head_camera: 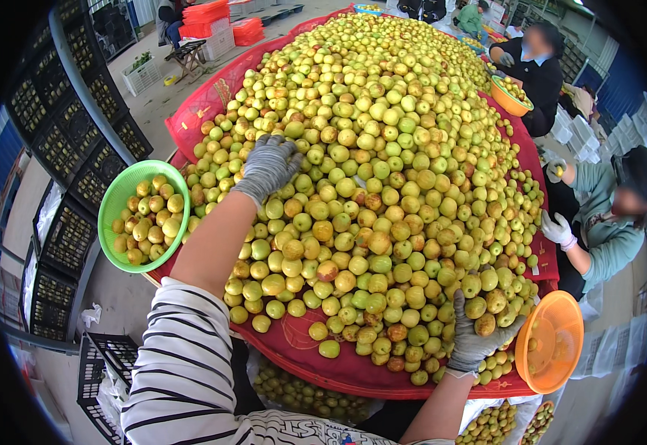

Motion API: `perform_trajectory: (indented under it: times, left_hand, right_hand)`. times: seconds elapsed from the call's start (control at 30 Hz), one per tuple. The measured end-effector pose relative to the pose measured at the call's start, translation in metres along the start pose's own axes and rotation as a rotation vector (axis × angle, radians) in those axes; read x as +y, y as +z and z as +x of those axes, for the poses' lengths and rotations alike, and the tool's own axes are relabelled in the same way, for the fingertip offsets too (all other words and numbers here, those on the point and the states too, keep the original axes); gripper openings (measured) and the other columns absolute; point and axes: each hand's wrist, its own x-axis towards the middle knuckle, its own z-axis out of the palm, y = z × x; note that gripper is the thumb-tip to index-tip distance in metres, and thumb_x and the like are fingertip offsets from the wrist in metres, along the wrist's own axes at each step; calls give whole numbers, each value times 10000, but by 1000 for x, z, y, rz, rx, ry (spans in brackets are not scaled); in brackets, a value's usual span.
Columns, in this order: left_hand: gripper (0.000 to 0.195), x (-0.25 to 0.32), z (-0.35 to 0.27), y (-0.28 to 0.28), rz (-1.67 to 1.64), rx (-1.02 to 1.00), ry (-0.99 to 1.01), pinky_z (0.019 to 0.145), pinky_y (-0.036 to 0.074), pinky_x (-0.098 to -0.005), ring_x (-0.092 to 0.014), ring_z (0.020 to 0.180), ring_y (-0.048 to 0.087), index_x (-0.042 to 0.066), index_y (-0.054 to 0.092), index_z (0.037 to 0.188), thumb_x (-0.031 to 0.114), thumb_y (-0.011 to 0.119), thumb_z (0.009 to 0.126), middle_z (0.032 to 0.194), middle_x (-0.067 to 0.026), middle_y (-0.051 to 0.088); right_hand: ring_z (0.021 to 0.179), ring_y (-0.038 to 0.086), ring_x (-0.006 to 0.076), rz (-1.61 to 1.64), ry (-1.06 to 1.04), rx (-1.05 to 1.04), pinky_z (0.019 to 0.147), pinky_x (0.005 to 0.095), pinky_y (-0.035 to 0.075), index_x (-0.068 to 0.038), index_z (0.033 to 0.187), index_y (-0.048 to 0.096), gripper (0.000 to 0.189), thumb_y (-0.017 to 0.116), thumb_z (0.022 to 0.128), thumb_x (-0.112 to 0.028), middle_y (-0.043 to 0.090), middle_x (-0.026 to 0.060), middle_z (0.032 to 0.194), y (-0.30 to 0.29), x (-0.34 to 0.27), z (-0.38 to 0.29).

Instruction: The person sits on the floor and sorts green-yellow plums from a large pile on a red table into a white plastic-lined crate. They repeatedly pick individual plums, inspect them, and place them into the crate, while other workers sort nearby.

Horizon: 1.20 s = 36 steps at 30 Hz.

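Note:
A large heap of yellow-green jujubes [379, 183], many with brown patches, is spread over a red cloth [301, 334]. My left hand [270, 164], in a grey striped glove, lies palm down on the heap's left part; its fingertips are among the fruit, and whether it grips one is hidden. Near the front right corner, my gloved right hand [476, 339] is turned palm up, cupping several jujubes [486, 306]. Just right of it a tilted orange plastic basket [551, 345] holds a few fruits. Left of my left forearm sits a green plastic basket [111, 222] partly filled with browner jujubes.
Stacked black crates [56, 245] of fruit stand at the left behind a metal post [87, 94]. A black crate [87, 378] is on the floor. Co-workers [607, 211] sit along the right edge, one near another orange basket [509, 103]. More jujubes [312, 389] lie under the table.

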Motion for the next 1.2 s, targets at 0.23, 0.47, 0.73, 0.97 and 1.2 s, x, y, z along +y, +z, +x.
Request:
perform_trajectory:
  times: [0.23, 0.47, 0.73, 0.97, 1.2]
  left_hand:
    - [446, -7, 14, -18, 29, 85, -141, 1155, 314, -512, -323, 1382, 403, 181, 533, 1379, 264, 559, 942, 1433, -118, 497]
    - [359, 84, 41, -25, -440, 67, 202, 1048, 460, -428, -327, 1179, 593, 84, 568, 1325, 213, 537, 991, 1269, -180, 618]
    - [443, 159, 98, -18, -625, 281, 249, 1072, 444, -419, -331, 1220, 568, 30, 501, 1390, 186, 560, 980, 1301, -215, 590]
    - [599, 174, 150, -7, -757, -4, 26, 1182, 325, -394, -295, 1415, 404, 141, 397, 1512, 430, 522, 1003, 1515, -140, 450]
    - [562, 181, 136, -12, -1078, -181, 146, 1141, 384, -346, -220, 1348, 486, 134, 492, 1459, 413, 607, 985, 1461, -117, 515]
  right_hand:
    - [1342, 427, 421, -214, -141, 38, 939, 698, 488, -135, 1496, 343, 819, 462, 901, -686, 373, 163, 1507, 3, 7, -2]
    - [1367, 400, 424, 459, 136, -138, 986, 717, 433, -127, 1510, 317, 862, 430, 901, -726, 350, 173, 1531, -27, 9, 14]
    - [1374, 381, 433, 884, 300, -259, 1034, 750, 336, -127, 1517, 322, 969, 407, 843, -818, 353, 161, 1537, -30, 6, 13]
    - [1443, 262, 433, 1056, 382, -150, 1071, 773, 224, -155, 1547, 277, 1023, 464, 804, -833, 268, 148, 1592, -43, -5, 13]
    - [1427, 320, 255, -365, -258, -168, 1179, 511, 300, -102, 1532, 135, 915, 632, 906, -548, 325, 150, 1563, -52, 18, 15]
